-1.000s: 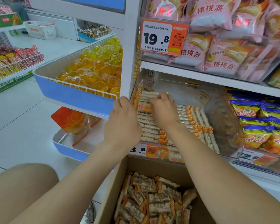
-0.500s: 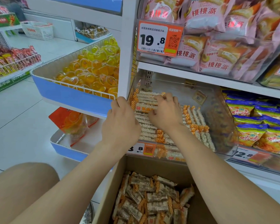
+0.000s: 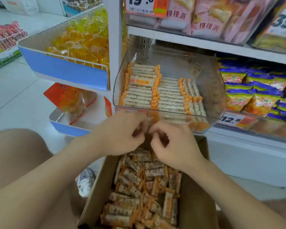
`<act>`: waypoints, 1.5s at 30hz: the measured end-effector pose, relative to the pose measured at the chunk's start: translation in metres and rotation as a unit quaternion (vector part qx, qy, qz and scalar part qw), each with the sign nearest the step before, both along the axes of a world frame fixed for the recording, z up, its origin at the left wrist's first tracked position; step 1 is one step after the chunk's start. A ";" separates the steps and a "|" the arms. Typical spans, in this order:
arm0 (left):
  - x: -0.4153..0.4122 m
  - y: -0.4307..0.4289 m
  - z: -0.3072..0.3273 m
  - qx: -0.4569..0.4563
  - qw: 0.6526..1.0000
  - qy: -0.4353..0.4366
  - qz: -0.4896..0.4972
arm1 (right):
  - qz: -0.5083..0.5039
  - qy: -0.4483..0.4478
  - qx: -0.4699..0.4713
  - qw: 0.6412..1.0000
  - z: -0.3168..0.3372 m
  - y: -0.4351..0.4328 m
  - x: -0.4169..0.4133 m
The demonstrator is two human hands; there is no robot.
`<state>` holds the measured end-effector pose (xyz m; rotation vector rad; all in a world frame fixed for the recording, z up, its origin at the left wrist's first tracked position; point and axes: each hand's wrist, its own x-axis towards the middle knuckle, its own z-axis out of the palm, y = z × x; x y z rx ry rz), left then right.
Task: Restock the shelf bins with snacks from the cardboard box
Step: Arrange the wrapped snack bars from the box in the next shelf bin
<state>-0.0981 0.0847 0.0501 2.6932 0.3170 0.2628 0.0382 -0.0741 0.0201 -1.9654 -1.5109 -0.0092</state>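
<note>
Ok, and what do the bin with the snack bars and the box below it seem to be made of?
The shelf bin looks like clear, glossy rigid plastic: the snack bars show through its front wall, which reflects light. The cardboard box looks like matte brown cardboard, with dull, unprinted inner walls.

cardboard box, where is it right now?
Head view, bottom centre: the cardboard box sits open directly below the clear shelf bin, with the left hand and right hand over its far end.
</note>
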 end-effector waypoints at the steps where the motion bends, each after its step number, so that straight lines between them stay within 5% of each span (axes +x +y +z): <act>1: -0.005 -0.005 -0.008 -0.015 0.996 0.075 -0.043 | 0.000 0.005 -0.064 0.998 -0.012 -0.014 -0.004; 5: -0.004 -0.028 -0.066 -0.005 0.932 0.347 -0.101 | 0.054 0.079 -0.334 0.938 -0.075 -0.046 -0.007; 8: 0.003 -0.048 -0.122 0.007 0.891 0.441 -0.106 | 0.076 0.136 -0.444 0.883 -0.119 -0.055 -0.015; 12: -0.003 -0.073 -0.184 -0.001 0.845 0.516 -0.137 | 0.081 0.187 -0.519 0.830 -0.155 -0.059 -0.025; 20: -0.017 -0.086 -0.269 -0.037 0.779 0.616 -0.108 | 0.048 0.195 -0.557 0.806 -0.191 -0.056 -0.014; 24: -0.016 -0.086 -0.279 -0.057 0.788 0.605 -0.101 | 0.055 0.178 -0.566 0.803 -0.202 -0.053 -0.014; 27: -0.011 -0.077 -0.281 -0.153 0.810 0.564 -0.051 | 0.053 0.179 -0.581 0.792 -0.214 -0.053 -0.014; 37: 0.000 -0.068 -0.265 -0.331 0.873 0.358 -0.014 | -0.019 0.302 -0.488 0.819 -0.214 -0.071 -0.006; 40: -0.003 -0.067 -0.259 -0.379 0.867 0.322 0.040 | -0.046 0.340 -0.497 0.797 -0.212 -0.075 0.001; 45: -0.010 -0.065 -0.253 -0.404 0.853 0.321 0.078 | -0.114 0.328 -0.456 0.819 -0.213 -0.077 0.005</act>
